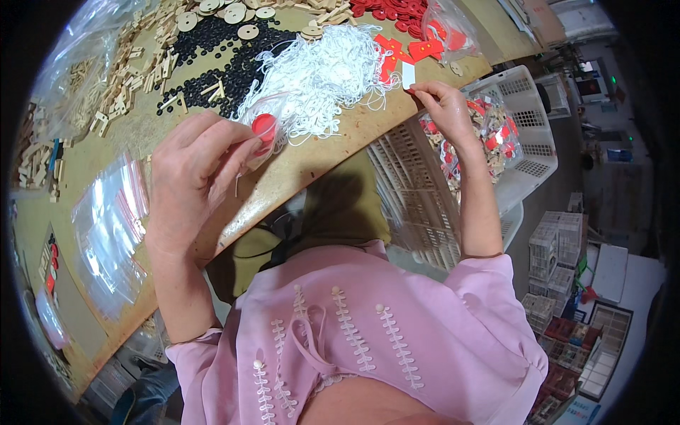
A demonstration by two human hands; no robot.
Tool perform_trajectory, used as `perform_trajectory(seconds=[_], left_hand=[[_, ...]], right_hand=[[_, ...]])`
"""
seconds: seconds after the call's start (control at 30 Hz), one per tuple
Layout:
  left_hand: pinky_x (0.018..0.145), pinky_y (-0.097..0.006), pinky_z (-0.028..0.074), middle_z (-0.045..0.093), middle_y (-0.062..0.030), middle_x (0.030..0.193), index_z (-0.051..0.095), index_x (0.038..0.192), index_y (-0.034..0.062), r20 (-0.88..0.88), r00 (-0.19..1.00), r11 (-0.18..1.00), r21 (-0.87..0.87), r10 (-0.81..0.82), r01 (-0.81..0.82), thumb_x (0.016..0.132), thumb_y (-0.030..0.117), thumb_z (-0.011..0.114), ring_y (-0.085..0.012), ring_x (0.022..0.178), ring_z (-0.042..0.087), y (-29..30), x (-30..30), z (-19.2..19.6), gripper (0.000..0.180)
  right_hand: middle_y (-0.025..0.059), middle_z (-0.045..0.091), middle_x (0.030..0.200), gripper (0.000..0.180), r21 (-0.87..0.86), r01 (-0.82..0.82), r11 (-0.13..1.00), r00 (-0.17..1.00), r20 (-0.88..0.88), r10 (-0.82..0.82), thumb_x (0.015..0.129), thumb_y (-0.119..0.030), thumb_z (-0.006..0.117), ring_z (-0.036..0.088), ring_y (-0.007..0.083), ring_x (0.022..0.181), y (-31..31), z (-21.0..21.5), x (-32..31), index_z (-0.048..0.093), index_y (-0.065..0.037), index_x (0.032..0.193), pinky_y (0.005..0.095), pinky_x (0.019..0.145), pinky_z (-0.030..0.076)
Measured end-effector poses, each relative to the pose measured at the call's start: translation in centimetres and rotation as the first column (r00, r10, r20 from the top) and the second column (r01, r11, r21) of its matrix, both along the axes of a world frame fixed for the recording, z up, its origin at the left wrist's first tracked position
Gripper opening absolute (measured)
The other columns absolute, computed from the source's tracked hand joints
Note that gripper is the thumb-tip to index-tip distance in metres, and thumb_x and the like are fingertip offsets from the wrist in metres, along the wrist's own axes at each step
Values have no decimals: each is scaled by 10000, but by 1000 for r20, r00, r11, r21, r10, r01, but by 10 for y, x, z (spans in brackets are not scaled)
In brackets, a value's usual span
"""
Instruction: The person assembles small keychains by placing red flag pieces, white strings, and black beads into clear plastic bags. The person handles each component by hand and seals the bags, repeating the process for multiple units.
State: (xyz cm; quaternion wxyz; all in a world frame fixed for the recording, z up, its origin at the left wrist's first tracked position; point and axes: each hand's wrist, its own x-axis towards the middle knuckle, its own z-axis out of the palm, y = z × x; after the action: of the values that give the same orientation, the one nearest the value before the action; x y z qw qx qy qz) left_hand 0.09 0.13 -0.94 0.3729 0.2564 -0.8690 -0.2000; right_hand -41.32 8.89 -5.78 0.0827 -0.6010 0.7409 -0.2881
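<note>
My left hand (185, 166) is closed on a small clear plastic bag (286, 108) above the table's near edge. A red round piece (264, 126) shows inside the bag, close to my fingertips. My right hand (448, 112) pinches the lower end of a small white card (409, 74) at the right of the table. Just beyond that card lie several small red paper flags (423, 49). Between my hands spreads a large heap of white looped string (322, 74), partly behind the bag.
Black rings (212, 74), wooden discs (188, 21) and wooden pieces (124, 88) cover the far left. Flat clear zip bags (110, 230) lie at left. Red discs (389, 8) are piled at the back. Below my right forearm, a white crate (528, 106) holds filled bags (489, 134).
</note>
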Motion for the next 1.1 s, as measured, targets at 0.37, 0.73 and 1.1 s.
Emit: perform_trajectory(seconds=[0.37,0.73,1.1], left_hand=[[641,-386,488,597,-101,773,706,897,42,31,999,1000,0,25,-25,866,93,773,-276,717,610,1,2,0,90],[658,-398,497,608,-107,782,698,889,37,57,998,999,13,39,-40,880,114,758,-292,738,622,4,3,4,98],[670,-395,509,620,-106,791,702,903,38,56,997,999,17,51,-52,875,107,765,-292,747,636,4,1,2,98]], right_hand=[[2,708,799,174,298,-57,953,935,350,-53,946,-131,747,613,82,710,-18,15,-27,769,39,976,283,642,516],[23,703,802,159,364,-178,914,947,315,59,930,-111,752,632,97,737,-24,35,-23,742,48,931,274,675,518],[49,676,965,162,298,-147,943,969,233,78,865,-44,785,697,144,873,-16,23,-20,715,28,992,293,791,571]])
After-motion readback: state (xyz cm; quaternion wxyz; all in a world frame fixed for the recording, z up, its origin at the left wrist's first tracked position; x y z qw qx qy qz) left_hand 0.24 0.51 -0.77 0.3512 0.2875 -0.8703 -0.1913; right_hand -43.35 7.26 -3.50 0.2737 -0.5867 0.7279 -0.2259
